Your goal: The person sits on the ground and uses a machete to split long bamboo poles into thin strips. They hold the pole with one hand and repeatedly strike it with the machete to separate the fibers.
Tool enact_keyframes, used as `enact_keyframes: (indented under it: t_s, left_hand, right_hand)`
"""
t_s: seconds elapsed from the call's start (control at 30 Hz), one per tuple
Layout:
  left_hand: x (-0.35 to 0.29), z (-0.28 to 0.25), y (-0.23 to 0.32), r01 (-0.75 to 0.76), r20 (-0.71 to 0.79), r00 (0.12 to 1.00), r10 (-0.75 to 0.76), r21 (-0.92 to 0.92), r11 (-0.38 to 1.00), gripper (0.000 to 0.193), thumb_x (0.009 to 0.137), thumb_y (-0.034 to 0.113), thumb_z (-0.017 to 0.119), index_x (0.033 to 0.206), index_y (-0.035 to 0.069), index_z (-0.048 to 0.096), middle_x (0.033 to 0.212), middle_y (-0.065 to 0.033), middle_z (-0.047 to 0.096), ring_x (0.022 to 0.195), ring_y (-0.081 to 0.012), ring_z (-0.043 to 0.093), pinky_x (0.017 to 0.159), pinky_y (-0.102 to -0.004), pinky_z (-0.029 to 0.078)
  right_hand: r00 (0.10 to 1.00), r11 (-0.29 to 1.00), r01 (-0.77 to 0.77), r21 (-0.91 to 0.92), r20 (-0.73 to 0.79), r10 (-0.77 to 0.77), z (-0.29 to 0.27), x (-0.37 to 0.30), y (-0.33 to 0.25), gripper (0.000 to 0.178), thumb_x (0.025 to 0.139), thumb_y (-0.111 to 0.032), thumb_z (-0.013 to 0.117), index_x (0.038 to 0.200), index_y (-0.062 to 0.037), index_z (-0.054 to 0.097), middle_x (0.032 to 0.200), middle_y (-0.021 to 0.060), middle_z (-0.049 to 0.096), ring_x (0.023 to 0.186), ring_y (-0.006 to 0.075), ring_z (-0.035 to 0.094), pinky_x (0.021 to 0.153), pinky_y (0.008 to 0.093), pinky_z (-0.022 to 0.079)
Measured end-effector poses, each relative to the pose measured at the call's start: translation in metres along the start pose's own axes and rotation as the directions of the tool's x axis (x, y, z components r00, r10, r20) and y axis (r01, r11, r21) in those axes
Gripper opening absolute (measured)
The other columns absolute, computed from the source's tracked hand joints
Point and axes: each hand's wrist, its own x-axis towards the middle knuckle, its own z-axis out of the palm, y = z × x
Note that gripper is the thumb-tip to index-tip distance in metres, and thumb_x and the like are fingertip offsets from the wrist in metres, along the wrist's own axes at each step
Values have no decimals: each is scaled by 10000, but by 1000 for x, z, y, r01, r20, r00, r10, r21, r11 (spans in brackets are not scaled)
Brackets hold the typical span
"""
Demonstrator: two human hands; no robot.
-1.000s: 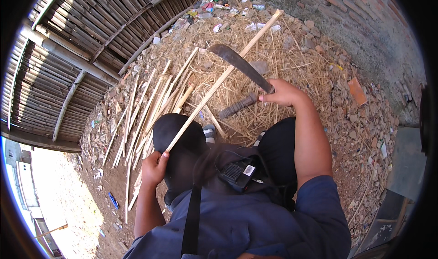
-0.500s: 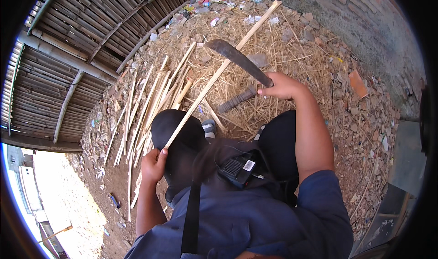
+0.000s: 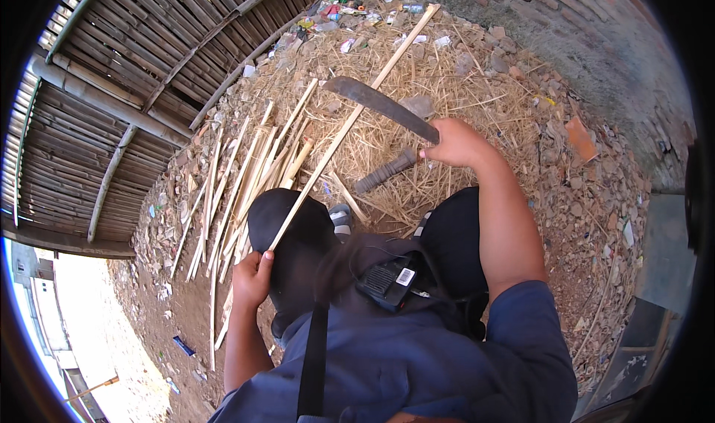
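Note:
My left hand (image 3: 252, 279) is closed round the near end of a long pale bamboo strip (image 3: 344, 132). The strip slants away across my left knee, up and to the right over the straw. In my right hand (image 3: 460, 143) is a machete (image 3: 377, 102) with a dark curved blade. Its blade points left and crosses the strip, though I cannot tell whether the two touch. My fingers hide the machete's grip. Just below the right thumb lies a dark ribbed rod (image 3: 387, 171), one end close to that hand.
A pile of split bamboo strips (image 3: 257, 158) lies on the ground to the left. Straw-like shavings (image 3: 469, 95) cover the middle. A bamboo-slat wall (image 3: 97, 125) stands at left, a brick wall (image 3: 566, 21) at far right. A radio-like black device (image 3: 383, 281) rests at my lap.
The machete's tip has shifted left and a little down, and the blade lies flatter. The bamboo strip's far end has moved slightly left. Both hands keep their hold.

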Motion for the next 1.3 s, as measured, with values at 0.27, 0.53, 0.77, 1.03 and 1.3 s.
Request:
enact_keyframes:
  t_s: [0.27, 0.53, 0.77, 1.03, 1.3]
  left_hand:
    - [1, -1, 2, 40, 15, 999, -40, -5, 999, 581, 964, 508, 643, 702, -7, 584, 568, -92, 531, 562, -163, 493, 546, -370, 414]
    - [11, -20, -8, 84, 268, 963, -24, -215, 973, 586, 1041, 524, 508, 732, 30, 567, 667, 27, 502, 633, -108, 436, 578, -299, 354]
    - [18, -36, -15, 216, 398, 912, -97, -265, 940, 550, 1054, 528, 479, 787, 56, 571, 697, 45, 465, 652, -78, 377, 594, -265, 323]
    - [21, -45, -12, -69, -103, 992, 67, -17, 997, 526, 1017, 453, 594, 726, 21, 519, 582, -44, 470, 584, -132, 423, 543, -351, 377]
    - [36, -78, -73, 177, -229, 967, -114, 274, 945, 607, 923, 581, 653, 753, -1, 637, 660, -168, 636, 623, -324, 623, 611, -437, 479]
  right_hand:
    - [985, 993, -109, -50, -141, 101, -10, -2, -9, 577, 807, -228, 788, 1325, -80, 581, 942, 207, 707, 882, 358, 697, 818, 448, 538]
    - [970, 970, 234, -71, -54, -238, 5, -27, -46, 767, 780, -138, 764, 1474, -138, 435, 942, 212, 685, 924, 393, 685, 789, 484, 538]
    - [963, 950, 71, -303, -229, -145, -13, -32, -43, 247, 819, -274, 753, 898, -57, 666, 819, 152, 693, 826, 364, 696, 735, 483, 536]
    - [964, 999, -39, 12, -262, 41, -24, -30, -47, 243, 828, -262, 745, 924, -45, 693, 796, 155, 684, 774, 341, 682, 702, 462, 520]
    - [933, 926, -60, 372, -308, 184, -28, -20, -17, 381, 856, -302, 782, 1074, -5, 686, 689, 6, 579, 622, 133, 529, 601, 336, 418]
